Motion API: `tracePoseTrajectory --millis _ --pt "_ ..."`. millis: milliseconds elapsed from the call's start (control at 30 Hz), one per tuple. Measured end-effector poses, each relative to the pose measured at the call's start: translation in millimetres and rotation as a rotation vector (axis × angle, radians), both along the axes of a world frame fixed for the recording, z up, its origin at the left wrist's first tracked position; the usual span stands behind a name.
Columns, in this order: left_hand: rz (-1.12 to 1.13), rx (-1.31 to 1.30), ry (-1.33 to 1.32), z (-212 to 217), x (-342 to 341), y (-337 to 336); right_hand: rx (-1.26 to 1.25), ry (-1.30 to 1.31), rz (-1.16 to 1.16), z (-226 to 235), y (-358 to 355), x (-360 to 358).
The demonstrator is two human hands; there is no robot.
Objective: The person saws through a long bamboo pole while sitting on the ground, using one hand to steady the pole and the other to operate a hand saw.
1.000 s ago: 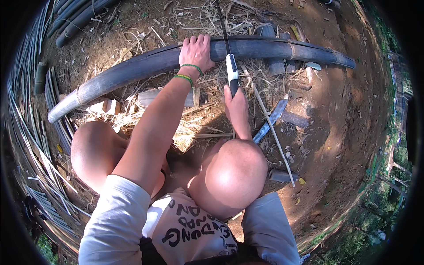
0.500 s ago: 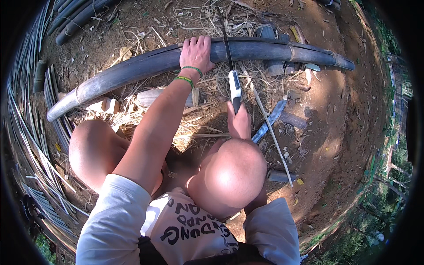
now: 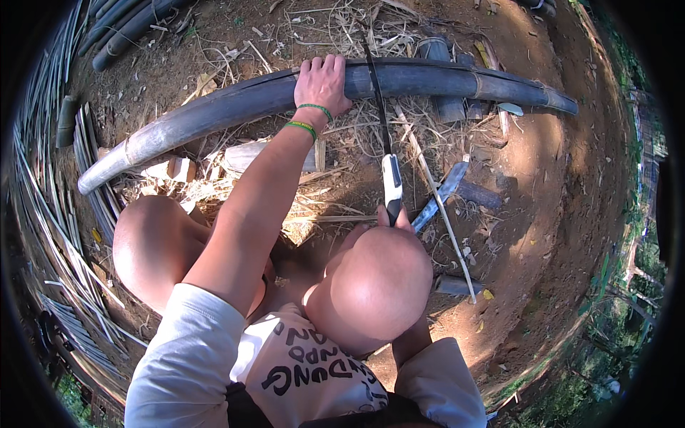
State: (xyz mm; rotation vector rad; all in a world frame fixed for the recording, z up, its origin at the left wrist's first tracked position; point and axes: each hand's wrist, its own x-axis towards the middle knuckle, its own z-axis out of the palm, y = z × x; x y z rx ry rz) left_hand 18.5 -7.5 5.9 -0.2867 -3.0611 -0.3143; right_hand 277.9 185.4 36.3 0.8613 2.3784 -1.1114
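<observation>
A long dark bamboo pole [image 3: 235, 107] lies crosswise in front of me, bowed by the lens. My left hand [image 3: 321, 87] is closed over it near its middle, fingers on the far side and thumb toward the right. My right hand [image 3: 397, 217], partly hidden behind my right knee, grips the dark end of a handsaw's white and black handle. The handsaw [image 3: 392, 178] points away from me, its thin dark blade crossing the bamboo just right of my left hand. How deep the blade sits in the bamboo I cannot tell.
Bamboo offcuts [image 3: 437, 100] lie under the pole's right part. A shiny flat blade [image 3: 444, 191] and a thin pale stick [image 3: 448, 221] rest right of my knee. Many split strips [image 3: 43, 214] spread along the left; dark poles [image 3: 132, 39] lie at the far left. Shavings litter the soil.
My right hand has drawn the saw back toward me, so its handle now sits nearer my knee. My left hand stays on the bamboo.
</observation>
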Motion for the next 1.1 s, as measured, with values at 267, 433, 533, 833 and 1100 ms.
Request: tracePoseTrajectory --millis 267,433,533,833,1100 --pt "0.008 -0.016 -0.039 3 -13 -8 0.118 0.305 0.277 -9 -29 -140" --pt "0.010 -0.019 -0.041 6 -11 -1 0.108 0.017 0.127 2 -2 -27" --pt "-0.016 -0.027 0.002 2 -5 -1 -0.033 -0.232 0.001 10 11 15" --pt "-0.002 -0.043 -0.126 12 -19 -5 0.091 0.237 0.221 -10 -29 -118" --pt "-0.023 -0.019 -0.196 20 -23 -3 0.005 -0.046 -0.021 -20 13 8"
